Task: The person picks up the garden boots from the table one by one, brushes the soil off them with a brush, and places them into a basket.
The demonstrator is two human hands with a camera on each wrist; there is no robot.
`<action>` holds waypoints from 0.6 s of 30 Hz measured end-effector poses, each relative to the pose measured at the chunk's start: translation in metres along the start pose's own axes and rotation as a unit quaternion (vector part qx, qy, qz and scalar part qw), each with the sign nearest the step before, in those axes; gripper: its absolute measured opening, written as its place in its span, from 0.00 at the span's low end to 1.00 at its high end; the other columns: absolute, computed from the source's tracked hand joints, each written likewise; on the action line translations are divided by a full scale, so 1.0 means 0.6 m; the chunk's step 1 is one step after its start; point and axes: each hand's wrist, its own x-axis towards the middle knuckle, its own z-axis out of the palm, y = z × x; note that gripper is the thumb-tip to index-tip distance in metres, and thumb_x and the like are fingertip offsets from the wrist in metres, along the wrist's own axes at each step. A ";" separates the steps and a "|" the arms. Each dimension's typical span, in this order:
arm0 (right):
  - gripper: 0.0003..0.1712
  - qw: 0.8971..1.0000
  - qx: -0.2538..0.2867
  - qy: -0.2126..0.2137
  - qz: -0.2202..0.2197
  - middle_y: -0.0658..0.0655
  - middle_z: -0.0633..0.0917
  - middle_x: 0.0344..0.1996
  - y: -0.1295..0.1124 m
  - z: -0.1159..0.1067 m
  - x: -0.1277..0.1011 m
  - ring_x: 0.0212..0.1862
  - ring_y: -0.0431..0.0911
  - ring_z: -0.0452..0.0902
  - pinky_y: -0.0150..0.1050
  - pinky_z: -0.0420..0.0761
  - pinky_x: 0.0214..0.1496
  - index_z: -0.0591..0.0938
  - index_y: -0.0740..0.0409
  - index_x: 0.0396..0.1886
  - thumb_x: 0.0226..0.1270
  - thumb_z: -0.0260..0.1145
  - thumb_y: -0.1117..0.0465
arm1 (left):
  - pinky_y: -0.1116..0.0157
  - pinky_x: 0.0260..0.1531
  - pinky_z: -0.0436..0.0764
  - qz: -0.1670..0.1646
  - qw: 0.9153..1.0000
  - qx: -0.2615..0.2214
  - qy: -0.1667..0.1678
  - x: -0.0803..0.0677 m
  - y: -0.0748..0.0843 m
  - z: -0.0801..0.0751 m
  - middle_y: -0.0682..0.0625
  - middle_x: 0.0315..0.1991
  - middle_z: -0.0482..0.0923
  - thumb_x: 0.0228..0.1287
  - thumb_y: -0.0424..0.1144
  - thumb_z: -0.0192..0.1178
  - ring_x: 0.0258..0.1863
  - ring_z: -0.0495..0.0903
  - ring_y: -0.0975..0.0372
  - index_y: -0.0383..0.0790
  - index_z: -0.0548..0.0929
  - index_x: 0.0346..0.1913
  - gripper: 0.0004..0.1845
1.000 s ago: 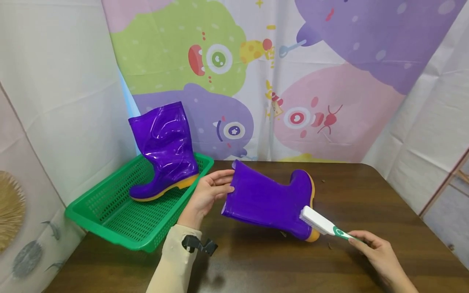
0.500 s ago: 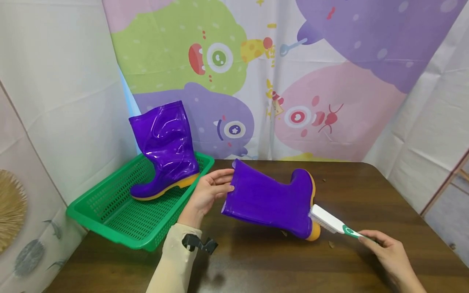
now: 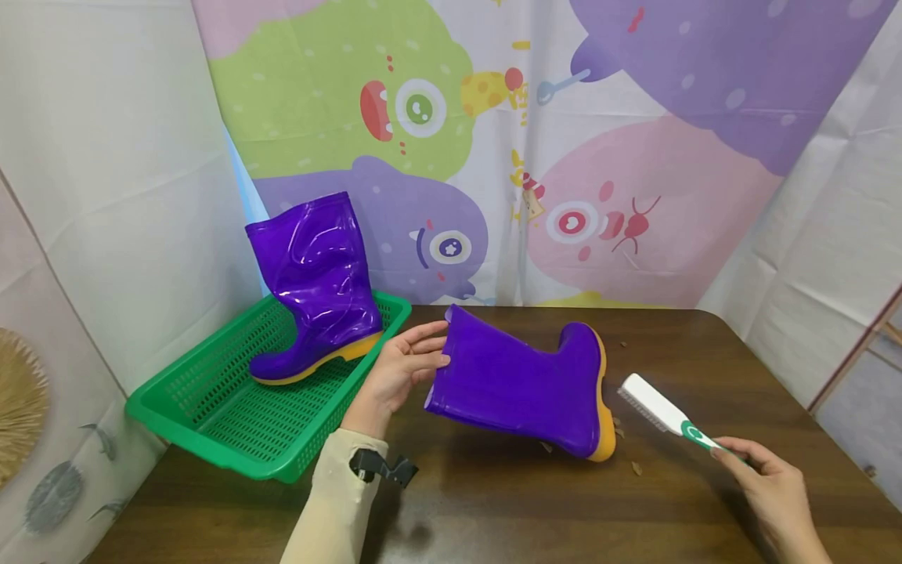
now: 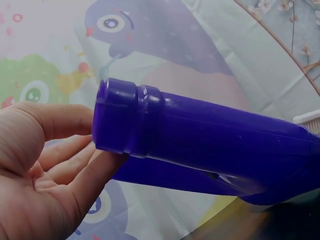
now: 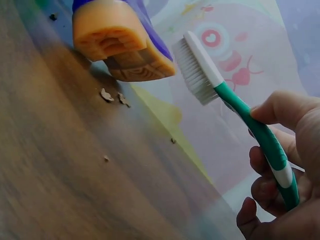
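Note:
A purple rain boot (image 3: 514, 384) with a yellow sole lies on its side in the air, close over the table, its toe pointing to the back. My left hand (image 3: 405, 368) pinches the rim of its shaft; in the left wrist view the thumb and fingers grip the boot's opening (image 4: 112, 117). A brush (image 3: 655, 403) with a white head and green-and-white handle is in my right hand (image 3: 768, 486). Its bristles face the boot's sole (image 5: 112, 35) and stand apart from it. The fingers curl round the green handle in the right wrist view.
A green plastic basket (image 3: 204, 458) stands on the left of the wooden table (image 3: 493, 509), holding a second purple boot (image 3: 317, 274) upright. Small brown flakes (image 3: 636, 468) lie on the tabletop near the sole. A cartoon-printed cloth (image 3: 486, 141) hangs behind the table.
The brush has moved right, from against the boot's ankle and heel to apart from the sole, with my right hand. My left hand and the held boot have stayed nearly still.

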 end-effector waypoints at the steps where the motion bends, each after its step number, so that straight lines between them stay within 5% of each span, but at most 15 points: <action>1: 0.11 1.000 0.001 -0.002 -0.002 0.39 0.78 0.27 -0.001 0.001 0.000 0.36 0.39 0.66 0.33 0.66 0.36 0.87 0.60 0.44 0.69 0.69 0.58 | 0.68 0.34 0.84 -0.003 1.000 -0.005 -0.001 0.001 0.000 0.000 0.51 0.42 0.86 0.59 0.18 0.59 0.34 0.86 0.63 0.26 0.69 0.69 0.31; 12: 0.12 1.000 -0.009 0.002 -0.009 0.38 0.80 0.27 -0.004 0.009 -0.001 0.34 0.38 0.67 0.33 0.66 0.35 0.88 0.60 0.43 0.68 0.70 0.57 | 0.73 0.31 0.82 -0.048 0.999 -0.023 0.008 0.007 -0.002 0.005 0.52 0.44 0.81 0.66 0.24 0.55 0.32 0.82 0.68 0.23 0.64 0.70 0.30; 18: 0.11 1.000 0.005 0.005 -0.015 0.38 0.81 0.27 -0.003 0.013 -0.002 0.34 0.37 0.69 0.31 0.67 0.35 0.87 0.62 0.43 0.67 0.70 0.60 | 0.68 0.35 0.85 -0.074 0.996 -0.045 -0.022 0.005 -0.006 0.002 0.52 0.40 0.84 0.70 0.27 0.52 0.34 0.86 0.65 0.21 0.59 0.72 0.30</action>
